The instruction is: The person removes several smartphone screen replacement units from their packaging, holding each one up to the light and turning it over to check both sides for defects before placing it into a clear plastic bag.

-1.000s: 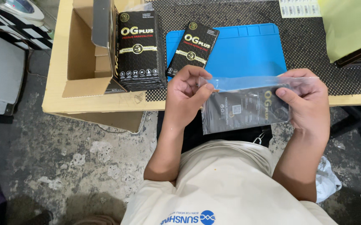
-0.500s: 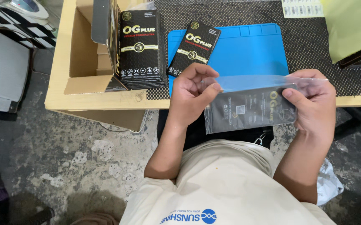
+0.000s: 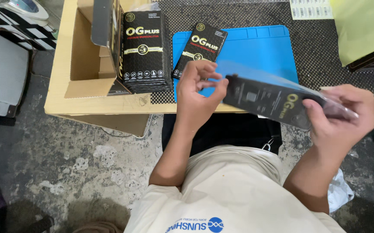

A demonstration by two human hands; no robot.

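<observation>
Tilted since earlier, the sleeved black packet (image 3: 277, 102) slants down-right, seemingly pinched by both hands (image 3: 200, 92) (image 3: 340, 114).

A small packing or repair workshop for phone accessories is suggested. Beyond the left hand (image 3: 198, 92), a blue silicone work mat (image 3: 256, 49) is laid on a black anti-slip sheet (image 3: 325, 51) over a plain wooden bench (image 3: 62, 92). Further out to the left of that hand, a stack of identical black retail packets (image 3: 146, 51) is stood beside an opened cardboard carton (image 3: 88, 64). Sheets of barcode labels (image 3: 310, 8) are seen beyond the right hand (image 3: 340, 118), and a stained concrete floor (image 3: 66, 172) is visible below both hands
</observation>
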